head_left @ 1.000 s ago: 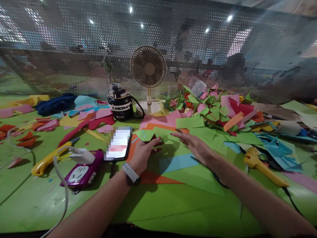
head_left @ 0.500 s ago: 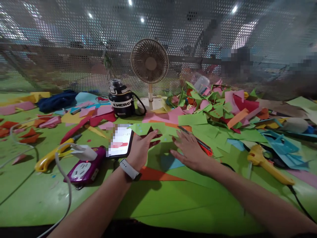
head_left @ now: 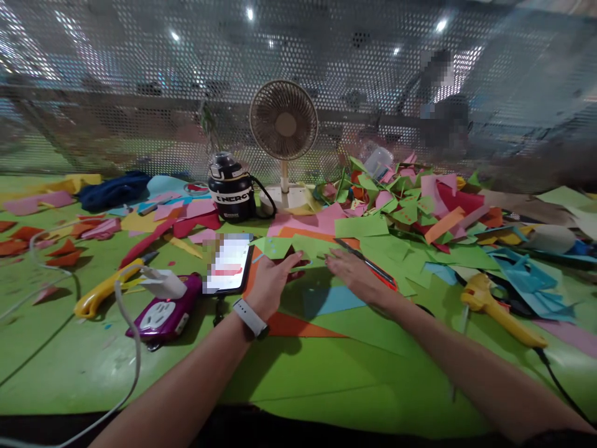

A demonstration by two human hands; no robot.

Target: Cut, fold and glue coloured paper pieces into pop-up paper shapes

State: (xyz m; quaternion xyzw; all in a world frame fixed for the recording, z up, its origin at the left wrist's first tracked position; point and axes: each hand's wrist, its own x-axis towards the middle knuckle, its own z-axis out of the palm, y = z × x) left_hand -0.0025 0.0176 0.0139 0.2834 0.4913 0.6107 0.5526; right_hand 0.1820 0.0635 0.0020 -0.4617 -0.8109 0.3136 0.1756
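My left hand, with a pale watch strap at the wrist, is beside the lit phone, its thumb and fingers around the left part of a green paper. A small dark red piece shows between those fingers. Over the right part of that paper rests my right hand, palm down, its fingertips on or just above the sheet. Under and in front of the hands lie a blue paper and an orange paper. A black and red tool lies just beyond my right hand.
Behind stand a black bottle and a fan. At left are a purple power strip and a yellow-handled tool; a yellow glue gun lies at right. Paper scraps are heaped at the back right.
The fingers of my right hand have come closer together and flatter over the green paper. My left hand has shifted slightly, and the view has moved a little.
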